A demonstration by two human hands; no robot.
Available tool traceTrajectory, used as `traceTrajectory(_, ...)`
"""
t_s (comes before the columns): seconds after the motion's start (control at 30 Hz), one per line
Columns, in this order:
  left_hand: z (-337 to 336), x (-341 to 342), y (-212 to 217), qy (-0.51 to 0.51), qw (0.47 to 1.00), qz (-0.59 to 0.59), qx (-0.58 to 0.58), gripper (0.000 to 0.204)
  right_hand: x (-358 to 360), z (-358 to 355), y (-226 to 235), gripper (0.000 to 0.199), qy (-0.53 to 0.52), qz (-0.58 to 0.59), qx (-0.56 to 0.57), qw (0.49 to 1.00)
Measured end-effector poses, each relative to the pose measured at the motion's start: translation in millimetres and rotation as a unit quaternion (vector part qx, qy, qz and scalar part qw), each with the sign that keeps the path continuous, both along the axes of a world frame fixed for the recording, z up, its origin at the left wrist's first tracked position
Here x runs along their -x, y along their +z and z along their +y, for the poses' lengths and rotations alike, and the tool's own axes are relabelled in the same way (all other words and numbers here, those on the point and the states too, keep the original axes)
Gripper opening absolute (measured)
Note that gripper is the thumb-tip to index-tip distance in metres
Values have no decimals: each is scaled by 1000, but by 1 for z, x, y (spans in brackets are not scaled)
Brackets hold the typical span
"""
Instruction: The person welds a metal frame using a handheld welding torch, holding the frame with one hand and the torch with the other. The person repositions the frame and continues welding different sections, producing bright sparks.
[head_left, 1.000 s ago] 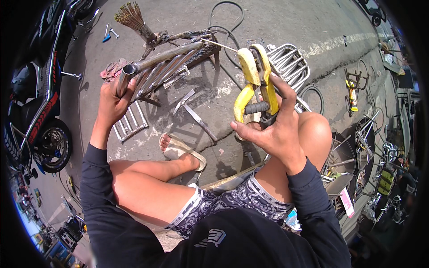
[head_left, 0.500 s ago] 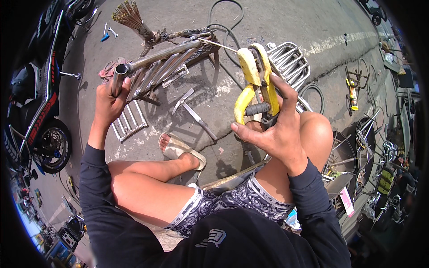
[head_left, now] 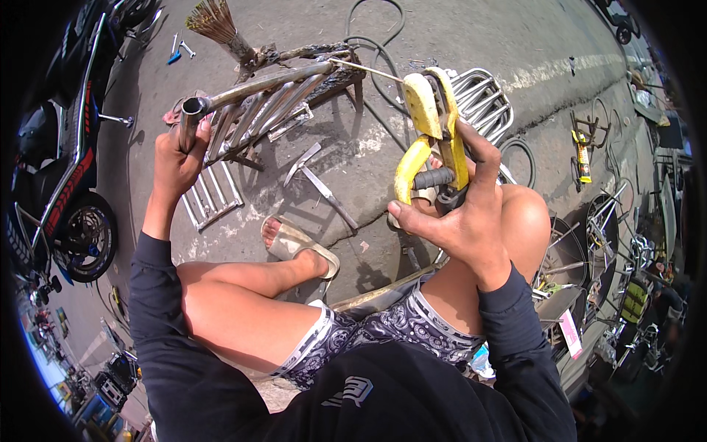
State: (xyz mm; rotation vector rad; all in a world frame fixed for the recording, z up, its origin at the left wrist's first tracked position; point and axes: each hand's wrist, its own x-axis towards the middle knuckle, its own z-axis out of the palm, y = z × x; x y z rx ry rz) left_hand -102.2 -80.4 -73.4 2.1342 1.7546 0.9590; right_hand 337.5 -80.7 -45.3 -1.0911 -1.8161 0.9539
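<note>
My left hand (head_left: pixel 177 163) is closed around the short, bent open end of a metal pipe (head_left: pixel 271 79). The pipe slopes away to the right over a rough metal stand (head_left: pixel 324 90), alongside several thinner metal bars (head_left: pixel 254 121). In my right hand (head_left: pixel 471 221) is a yellow welding electrode holder (head_left: pixel 421 110), its handle gripped between thumb and fingers. A thin welding rod (head_left: pixel 377 72) sticks out of its jaws to the left. The rod's tip is at the pipe's far end, by the stand; whether they touch I cannot tell.
A hammer (head_left: pixel 321 190) lies on the pavement before my foot. A bundle of welding rods (head_left: pixel 221 31) stands at the stand's far left. Metal racks (head_left: pixel 482 103) and a cable (head_left: pixel 377 44) lie beyond. A motorcycle (head_left: pixel 74 191) is at left, wheels (head_left: pixel 563 254) at right.
The pipe's near end has shifted slightly left and away in my left hand. My right hand and the electrode holder have moved a little to the right.
</note>
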Motion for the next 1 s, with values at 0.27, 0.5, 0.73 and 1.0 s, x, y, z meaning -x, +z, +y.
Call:
traceTrajectory(0.27,1,2,-3,8,1000,-1,0,36,-3,5,1,112,13,-100,-47,994)
traceTrajectory(0.5,2,5,-3,8,1000,0,-10,36,0,2,-1,115,19,-17,-36,999)
traceTrajectory(0.73,3,13,-4,15,1000,0,-3,36,-3,-1,1,109,23,-14,-29,999)
traceTrajectory(1.0,3,12,-4,20,1000,-1,-13,35,-7,-3,0,109,19,-16,-22,999)
